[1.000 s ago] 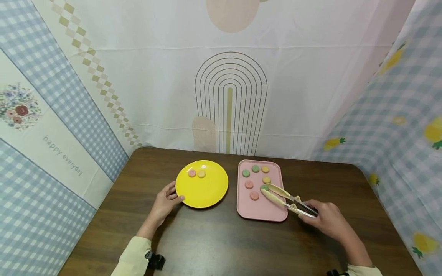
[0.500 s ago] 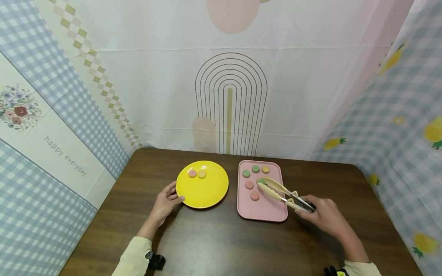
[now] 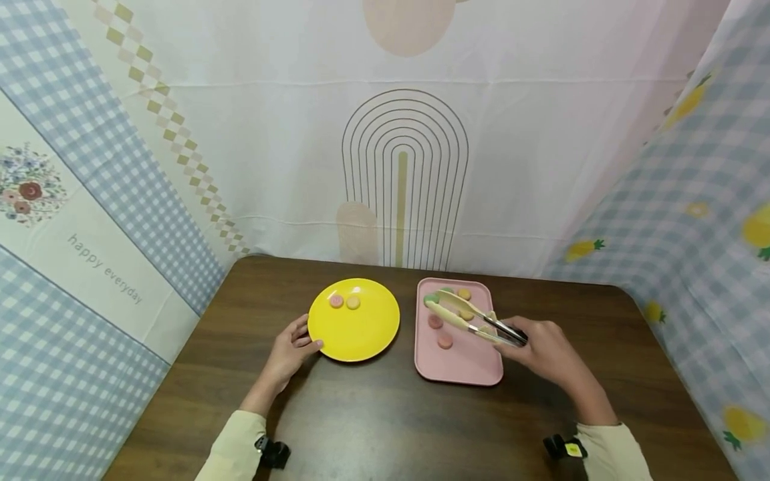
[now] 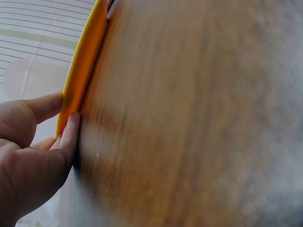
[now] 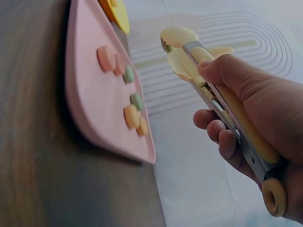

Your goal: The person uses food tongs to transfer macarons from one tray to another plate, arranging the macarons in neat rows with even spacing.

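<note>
- So the right hand point(image 3: 541, 344) has a firm grip on the tongs point(image 3: 451, 316), thumb along one arm and fingers curled round the other.
- The tongs are pinched together on a green disc point(image 5: 165, 45); from the right wrist camera you can see it poking out between the pale yellow tips, up off the tray. In the head view it kinda blends in with the green stuff behind it.
- That pink tray point(image 3: 433, 366) sits under the tongs and has six more discs on it: two pink discs point(image 3: 445, 342), two yellow discs point(image 3: 464, 294) and two green ones point(image 5: 137, 100), all mostly toward the far end.
- Left hand point(image 3: 287, 354) is pinching the near-left edge of the yellow plate point(image 3: 355, 334), thumb on one side of the rim and fingers on the other.
- On the plate there's a pink disc point(image 3: 336, 301) just beside a yellow disc point(image 3: 353, 302), both up near the far rim.
- Plate's left of the tray, with a strip of the brown wooden table point(image 3: 361, 414) between them.
- Both arms have pale sleeves point(image 3: 231, 444), plus a black gadget point(image 3: 275, 454) on each wrist.
- Behind the table hangs a white cloth point(image 3: 271, 167) with an arch pattern.
</note>
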`<state>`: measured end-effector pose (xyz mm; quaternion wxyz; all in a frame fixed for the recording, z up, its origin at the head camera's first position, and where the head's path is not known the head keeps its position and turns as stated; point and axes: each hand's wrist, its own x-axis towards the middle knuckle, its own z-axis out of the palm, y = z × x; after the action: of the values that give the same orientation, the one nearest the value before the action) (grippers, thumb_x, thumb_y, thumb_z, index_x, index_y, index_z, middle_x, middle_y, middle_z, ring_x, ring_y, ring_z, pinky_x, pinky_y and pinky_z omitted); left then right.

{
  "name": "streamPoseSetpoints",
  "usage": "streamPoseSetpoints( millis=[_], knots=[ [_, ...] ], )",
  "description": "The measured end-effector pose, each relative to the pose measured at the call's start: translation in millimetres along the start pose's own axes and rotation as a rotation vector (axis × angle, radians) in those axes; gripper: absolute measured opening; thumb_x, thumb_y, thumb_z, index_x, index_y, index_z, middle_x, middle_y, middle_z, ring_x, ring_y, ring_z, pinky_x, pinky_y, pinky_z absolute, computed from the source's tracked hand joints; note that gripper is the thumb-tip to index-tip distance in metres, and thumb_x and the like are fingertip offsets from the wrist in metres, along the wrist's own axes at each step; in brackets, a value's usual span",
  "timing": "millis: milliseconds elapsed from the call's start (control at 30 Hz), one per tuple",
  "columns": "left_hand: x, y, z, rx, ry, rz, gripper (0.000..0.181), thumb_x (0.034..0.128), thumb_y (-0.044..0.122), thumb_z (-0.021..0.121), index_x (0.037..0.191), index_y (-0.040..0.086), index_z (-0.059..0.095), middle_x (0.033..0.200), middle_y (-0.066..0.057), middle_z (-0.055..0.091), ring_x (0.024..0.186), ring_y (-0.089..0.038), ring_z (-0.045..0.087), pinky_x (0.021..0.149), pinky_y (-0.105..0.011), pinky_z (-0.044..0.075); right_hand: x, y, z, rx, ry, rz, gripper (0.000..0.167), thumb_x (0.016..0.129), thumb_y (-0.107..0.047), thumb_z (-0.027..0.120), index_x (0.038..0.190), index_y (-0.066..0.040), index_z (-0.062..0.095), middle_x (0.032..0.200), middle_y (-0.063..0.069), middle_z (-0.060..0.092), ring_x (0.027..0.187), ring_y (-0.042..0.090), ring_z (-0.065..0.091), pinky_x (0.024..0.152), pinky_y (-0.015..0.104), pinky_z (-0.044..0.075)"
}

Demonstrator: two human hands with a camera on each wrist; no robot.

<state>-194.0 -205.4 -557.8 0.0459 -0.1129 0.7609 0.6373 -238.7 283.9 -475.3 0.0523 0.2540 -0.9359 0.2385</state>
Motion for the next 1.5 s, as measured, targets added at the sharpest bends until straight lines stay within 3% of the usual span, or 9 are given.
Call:
streamPoseSetpoints(
  millis=[200, 433, 533, 667, 900, 1200, 1500],
  knots=[
    [2.3, 0.2, -0.1, -0.004, 0.004, -0.005, 0.077, 0.0954, 0.008, 0.073, 0.159, 0.004, 0.031, 0.154, -0.024, 0.045, 0.133, -0.038, 0.053, 0.092, -0.026, 0.056, 27.2, -16, 7, 0.016, -0.048, -0.023, 0.038, 0.085, -0.029, 0.084, 0.111, -0.004, 0.073, 0.078, -0.004, 0.065, 0.062, 0.005, 0.049, 0.053, 0.023, 0.042],
    [1.3, -0.6, -0.7, -0.003, -0.001, 0.005, 0.077, 0.0959, 0.008, 0.072, 0.160, 0.002, 0.029, 0.155, -0.027, 0.042, 0.133, -0.040, 0.053, 0.093, -0.027, 0.055, 56.4, -34, 26, 0.029, -0.023, -0.133, 0.035, 0.082, -0.024, 0.087, 0.110, -0.006, 0.075, 0.079, -0.002, 0.067, 0.062, 0.007, 0.050, 0.055, 0.025, 0.044],
    [0.7, -0.7, -0.5, 0.006, 0.003, 0.009, 0.077, 0.0960, 0.009, 0.072, 0.159, 0.002, 0.030, 0.154, -0.027, 0.043, 0.132, -0.040, 0.053, 0.092, -0.027, 0.056, 66.5, -40, 35, 0.039, -0.039, -0.145, 0.036, 0.083, -0.026, 0.086, 0.110, -0.007, 0.075, 0.082, -0.003, 0.066, 0.066, 0.009, 0.050, 0.057, 0.026, 0.044],
    [0.9, -1.2, 0.1, 0.003, 0.011, 0.010, 0.076, 0.0955, 0.008, 0.073, 0.159, 0.002, 0.031, 0.153, -0.026, 0.045, 0.132, -0.039, 0.054, 0.092, -0.027, 0.056, 77.8, -44, 47, 0.035, -0.071, -0.154, 0.032, 0.084, -0.031, 0.085, 0.102, -0.008, 0.073, 0.075, -0.007, 0.060, 0.066, 0.010, 0.048, 0.057, 0.026, 0.043],
    [2.6, -2.1, 1.0, -0.010, 0.001, 0.007, 0.076, 0.0955, 0.008, 0.073, 0.159, 0.003, 0.031, 0.153, -0.025, 0.045, 0.132, -0.038, 0.054, 0.093, -0.027, 0.056, 89.7, -46, 63, 0.013, -0.107, -0.154, 0.028, 0.081, -0.028, 0.086, 0.086, -0.012, 0.064, 0.069, -0.007, 0.050, 0.063, 0.012, 0.042, 0.056, 0.029, 0.039],
    [3.8, -1.3, -2.2, -0.021, 0.004, -0.002, 0.077, 0.0951, 0.007, 0.073, 0.160, 0.005, 0.030, 0.154, -0.023, 0.045, 0.132, -0.036, 0.054, 0.093, -0.026, 0.055, 99.8, -53, 76, 0.032, -0.165, -0.133, 0.025, 0.083, -0.026, 0.085, 0.091, -0.010, 0.067, 0.073, -0.004, 0.050, 0.060, 0.011, 0.044, 0.057, 0.029, 0.039],
    [3.0, -1.7, -0.9, -0.007, 0.008, 0.007, 0.075, 0.0955, 0.008, 0.072, 0.159, 0.004, 0.032, 0.154, -0.024, 0.045, 0.132, -0.037, 0.055, 0.095, -0.030, 0.056, 101.8, -51, 81, 0.001, -0.162, -0.126, 0.027, 0.081, -0.027, 0.085, 0.090, -0.010, 0.066, 0.075, -0.002, 0.051, 0.062, 0.013, 0.046, 0.057, 0.028, 0.042]
  ],
)
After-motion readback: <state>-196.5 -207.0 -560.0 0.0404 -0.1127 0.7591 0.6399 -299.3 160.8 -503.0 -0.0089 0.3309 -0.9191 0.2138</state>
